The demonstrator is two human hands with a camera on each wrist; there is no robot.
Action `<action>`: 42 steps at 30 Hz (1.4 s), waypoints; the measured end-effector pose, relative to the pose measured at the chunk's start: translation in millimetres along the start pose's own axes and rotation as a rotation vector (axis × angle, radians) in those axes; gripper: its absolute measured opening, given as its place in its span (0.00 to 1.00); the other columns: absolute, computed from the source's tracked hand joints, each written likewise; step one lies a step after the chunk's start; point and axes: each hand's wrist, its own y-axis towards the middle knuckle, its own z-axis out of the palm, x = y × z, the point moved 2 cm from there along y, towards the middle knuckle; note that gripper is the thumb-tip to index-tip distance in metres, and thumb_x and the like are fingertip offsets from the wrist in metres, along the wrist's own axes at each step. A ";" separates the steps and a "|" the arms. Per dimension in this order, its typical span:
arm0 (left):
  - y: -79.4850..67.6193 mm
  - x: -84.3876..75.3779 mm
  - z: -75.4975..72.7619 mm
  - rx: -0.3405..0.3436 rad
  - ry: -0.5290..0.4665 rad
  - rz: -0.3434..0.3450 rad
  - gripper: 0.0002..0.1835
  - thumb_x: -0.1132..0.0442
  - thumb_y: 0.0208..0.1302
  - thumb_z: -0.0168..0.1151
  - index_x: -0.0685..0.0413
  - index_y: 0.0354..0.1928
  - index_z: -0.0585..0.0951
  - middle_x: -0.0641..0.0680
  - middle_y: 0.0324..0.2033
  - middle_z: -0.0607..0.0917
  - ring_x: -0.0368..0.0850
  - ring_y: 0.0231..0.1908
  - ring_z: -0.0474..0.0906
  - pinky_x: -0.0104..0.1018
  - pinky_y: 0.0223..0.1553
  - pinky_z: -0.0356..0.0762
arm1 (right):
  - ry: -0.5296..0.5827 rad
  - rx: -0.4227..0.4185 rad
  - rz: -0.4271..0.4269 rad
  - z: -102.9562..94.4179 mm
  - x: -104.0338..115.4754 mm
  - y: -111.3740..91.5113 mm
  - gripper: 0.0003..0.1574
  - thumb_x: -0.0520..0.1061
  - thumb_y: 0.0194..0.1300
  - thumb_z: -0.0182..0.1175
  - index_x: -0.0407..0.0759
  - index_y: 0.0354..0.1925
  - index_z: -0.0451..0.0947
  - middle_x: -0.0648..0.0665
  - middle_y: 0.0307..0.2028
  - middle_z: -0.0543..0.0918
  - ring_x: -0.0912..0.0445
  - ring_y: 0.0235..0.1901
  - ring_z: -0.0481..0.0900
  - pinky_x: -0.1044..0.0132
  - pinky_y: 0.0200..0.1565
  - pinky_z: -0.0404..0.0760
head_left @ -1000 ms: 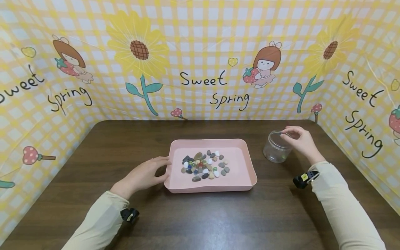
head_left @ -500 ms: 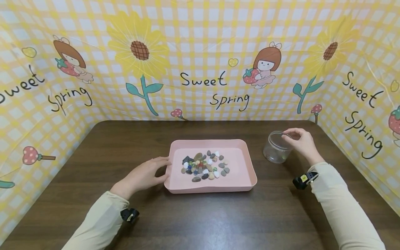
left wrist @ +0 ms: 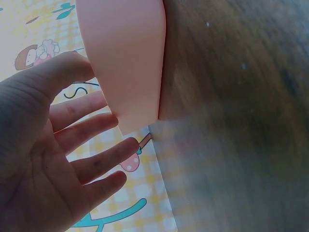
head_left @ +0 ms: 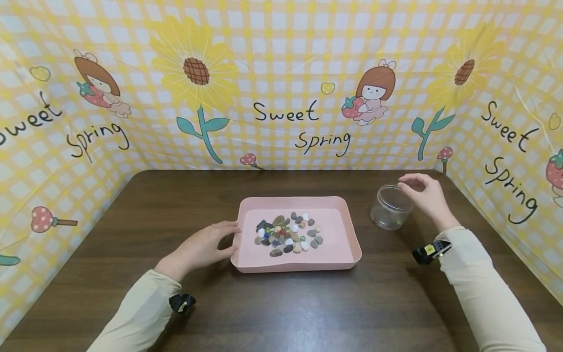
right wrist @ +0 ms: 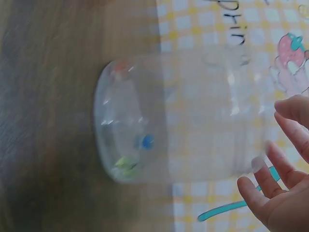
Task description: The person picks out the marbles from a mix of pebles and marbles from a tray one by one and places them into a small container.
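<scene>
A shallow pink tray (head_left: 336, 237) holds a spread of pebbles (head_left: 315, 233) and coloured glass marbles (head_left: 282, 232). At its left wall my left hand (head_left: 198, 247) rests its thumb and fingertips against the rim; in the left wrist view those fingers are spread and relaxed beside the tray's wall (left wrist: 128, 63). To the right of the tray stands a clear lidless jar (head_left: 388, 212). My right hand (head_left: 424, 196) is at the jar's right rim, fingers loosely bent, nothing visible between them. Inside the jar, the right wrist view shows blue (right wrist: 147, 141), green (right wrist: 126, 166) and orange marbles (right wrist: 120, 67).
Both things stand on a dark brown wooden table (head_left: 281, 313). A yellow checked cloth (head_left: 281, 58) printed with flowers and figures encloses the table's back and sides. Black wrist cameras sit below each hand.
My right hand dips slightly at the jar's rim, then lifts a little, its fingers a bit higher now. My left hand and the tray have stayed put.
</scene>
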 end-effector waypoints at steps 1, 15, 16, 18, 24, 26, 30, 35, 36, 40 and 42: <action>-0.1 0.0 0.1 0.000 0.000 0.001 0.22 0.57 0.61 0.60 0.60 0.55 0.77 0.62 0.59 0.76 0.59 0.60 0.71 0.54 0.60 0.69 | 0.004 -0.002 -0.004 0.4 3.0 0.6 0.20 0.48 0.62 0.59 0.32 0.44 0.77 0.75 0.33 0.72 0.81 0.33 0.71 0.87 0.38 0.69; 0.0 0.0 -0.4 0.002 -0.006 0.010 0.22 0.56 0.61 0.60 0.60 0.55 0.77 0.62 0.59 0.76 0.59 0.61 0.70 0.54 0.61 0.69 | 0.051 0.112 -0.154 28.0 65.3 2.5 0.14 0.43 0.62 0.60 0.34 0.43 0.79 0.52 0.48 0.75 0.74 0.48 0.68 0.62 0.58 0.75; 0.0 -0.2 -0.5 0.003 -0.006 0.008 0.23 0.56 0.61 0.60 0.60 0.55 0.77 0.62 0.59 0.75 0.59 0.61 0.70 0.54 0.61 0.69 | 0.059 0.130 -0.163 31.4 68.6 2.3 0.14 0.43 0.62 0.60 0.34 0.43 0.79 0.48 0.49 0.76 0.71 0.49 0.68 0.58 0.59 0.74; -0.1 -0.4 -0.6 0.002 -0.006 0.007 0.22 0.57 0.61 0.60 0.60 0.55 0.77 0.62 0.59 0.75 0.59 0.61 0.70 0.54 0.61 0.69 | 0.079 0.169 -0.168 37.7 75.7 1.3 0.14 0.42 0.62 0.60 0.34 0.43 0.78 0.41 0.51 0.76 0.64 0.53 0.69 0.50 0.61 0.70; -0.7 -0.2 -1.1 -0.021 0.007 0.033 0.21 0.59 0.61 0.60 0.61 0.54 0.77 0.63 0.58 0.76 0.60 0.59 0.72 0.54 0.59 0.71 | 0.134 0.259 -0.204 51.2 92.1 -1.6 0.14 0.41 0.62 0.59 0.33 0.44 0.77 0.35 0.55 0.74 0.43 0.60 0.67 0.43 0.64 0.65; -0.7 -0.4 -1.5 -0.022 0.007 0.035 0.21 0.59 0.60 0.60 0.61 0.54 0.77 0.63 0.58 0.76 0.59 0.59 0.72 0.54 0.58 0.71 | 0.143 0.277 -0.217 55.5 95.3 -1.8 0.14 0.40 0.62 0.60 0.33 0.44 0.77 0.35 0.56 0.74 0.43 0.60 0.67 0.44 0.64 0.65; 0.0 -0.5 -1.6 -0.017 0.001 0.022 0.21 0.58 0.60 0.60 0.60 0.55 0.77 0.63 0.58 0.76 0.59 0.59 0.72 0.54 0.59 0.71 | 0.153 0.300 -0.231 63.6 100.0 -1.8 0.13 0.40 0.61 0.60 0.34 0.44 0.78 0.36 0.57 0.73 0.43 0.61 0.68 0.46 0.65 0.65; 0.3 -0.2 -0.8 -0.011 -0.004 0.013 0.22 0.57 0.61 0.60 0.60 0.55 0.77 0.62 0.59 0.75 0.59 0.60 0.71 0.54 0.59 0.70 | 0.156 0.327 -0.240 74.0 105.9 -2.9 0.12 0.40 0.61 0.61 0.36 0.44 0.78 0.37 0.56 0.74 0.44 0.62 0.68 0.46 0.66 0.64; 0.2 -0.2 -0.7 -0.011 -0.003 0.013 0.22 0.57 0.61 0.60 0.60 0.55 0.77 0.62 0.59 0.75 0.59 0.60 0.71 0.54 0.59 0.70 | 0.157 0.335 -0.242 76.3 107.2 -3.3 0.12 0.40 0.60 0.61 0.37 0.43 0.79 0.37 0.56 0.74 0.44 0.61 0.68 0.46 0.66 0.64; 0.0 0.0 -0.5 -0.012 -0.001 0.013 0.22 0.57 0.61 0.60 0.60 0.55 0.77 0.62 0.59 0.75 0.59 0.59 0.72 0.54 0.59 0.70 | 0.147 0.384 -0.259 85.0 110.7 -5.1 0.12 0.40 0.60 0.62 0.37 0.43 0.79 0.37 0.56 0.74 0.44 0.61 0.68 0.46 0.66 0.64; 0.1 0.2 -0.2 -0.012 -0.002 0.012 0.22 0.57 0.61 0.60 0.60 0.55 0.77 0.62 0.59 0.75 0.59 0.59 0.72 0.54 0.59 0.70 | 0.141 0.419 -0.257 88.8 111.8 -5.7 0.12 0.41 0.60 0.62 0.39 0.43 0.79 0.38 0.56 0.74 0.45 0.61 0.68 0.47 0.66 0.64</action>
